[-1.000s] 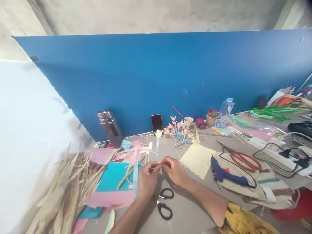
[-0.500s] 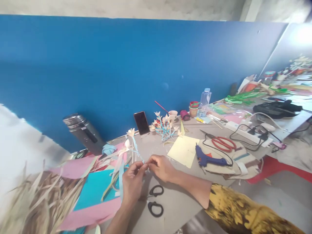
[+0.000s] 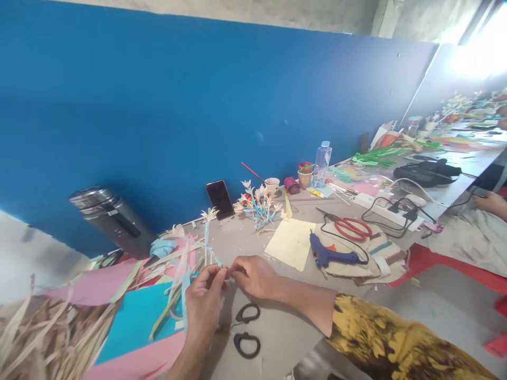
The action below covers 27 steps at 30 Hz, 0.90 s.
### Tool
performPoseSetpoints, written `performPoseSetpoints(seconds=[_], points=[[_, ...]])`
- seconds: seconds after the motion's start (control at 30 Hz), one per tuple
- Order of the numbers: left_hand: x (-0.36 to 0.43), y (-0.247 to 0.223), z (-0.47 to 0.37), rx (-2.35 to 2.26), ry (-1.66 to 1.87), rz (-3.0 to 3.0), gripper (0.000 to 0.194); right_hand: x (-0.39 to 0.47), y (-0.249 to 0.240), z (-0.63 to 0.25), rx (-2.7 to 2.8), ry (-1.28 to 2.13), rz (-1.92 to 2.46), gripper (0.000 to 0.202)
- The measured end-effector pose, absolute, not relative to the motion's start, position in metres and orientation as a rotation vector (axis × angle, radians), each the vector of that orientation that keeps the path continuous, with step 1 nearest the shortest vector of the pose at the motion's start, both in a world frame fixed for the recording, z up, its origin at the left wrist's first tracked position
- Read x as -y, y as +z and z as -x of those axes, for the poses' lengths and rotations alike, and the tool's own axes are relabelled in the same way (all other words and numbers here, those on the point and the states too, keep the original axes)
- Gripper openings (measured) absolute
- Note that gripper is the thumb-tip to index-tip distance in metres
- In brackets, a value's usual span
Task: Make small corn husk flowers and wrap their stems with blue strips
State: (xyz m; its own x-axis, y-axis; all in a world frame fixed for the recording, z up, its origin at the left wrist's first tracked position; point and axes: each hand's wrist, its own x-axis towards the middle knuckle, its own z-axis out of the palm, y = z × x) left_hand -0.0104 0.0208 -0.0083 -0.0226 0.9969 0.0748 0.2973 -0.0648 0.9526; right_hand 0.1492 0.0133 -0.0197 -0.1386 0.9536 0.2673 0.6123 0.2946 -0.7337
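Observation:
My left hand (image 3: pixel 206 295) pinches the lower end of a pale blue wrapped stem (image 3: pixel 213 254) that carries a cream flower (image 3: pixel 209 213) and a whitish bud (image 3: pixel 178 231). Right beside it, my right hand (image 3: pixel 253 275) has its thumb and forefinger pressed together at the stem's end; what lies between those fingertips is too small to make out. Black-handled scissors (image 3: pixel 247 345) lie just below the hands, blades hidden under my left hand. Behind the hands stands a cluster of cream flowers on blue stems (image 3: pixel 259 208).
A phone (image 3: pixel 220 199) leans on the blue wall near a dark flask (image 3: pixel 114 221). Yellow paper (image 3: pixel 291 243), a blue glue gun (image 3: pixel 330 252), red-handled scissors (image 3: pixel 352 228) and a power strip (image 3: pixel 388 210) lie rightward. A person's hand (image 3: pixel 491 203) is at far right.
The view has shifted right, so most things sit further left. The flower stem has turned in my fingers, its bud now leaning further left. Another person's hand has come into view.

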Motion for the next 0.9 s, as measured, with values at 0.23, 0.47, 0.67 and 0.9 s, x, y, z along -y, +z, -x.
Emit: performPoseSetpoints(seconds=[0.23,0.47,0.67,0.9], points=[[-0.019,-0.004,0.005,-1.32,1.154,-1.353,0.034,-0.012,-0.024,-0.147,1.708,0.74,1.291,0.02],[-0.016,-0.001,0.002,-1.273,1.086,-1.394,0.032,-0.011,-0.021,-0.147,1.441,0.951,1.127,0.021],[-0.01,0.001,-0.003,-1.215,1.035,-1.444,0.028,-0.01,-0.022,-0.149,1.485,0.863,1.099,0.02],[-0.009,0.002,-0.004,-1.195,0.977,-1.435,0.022,-0.012,-0.018,-0.149,1.363,0.866,1.056,0.017]])
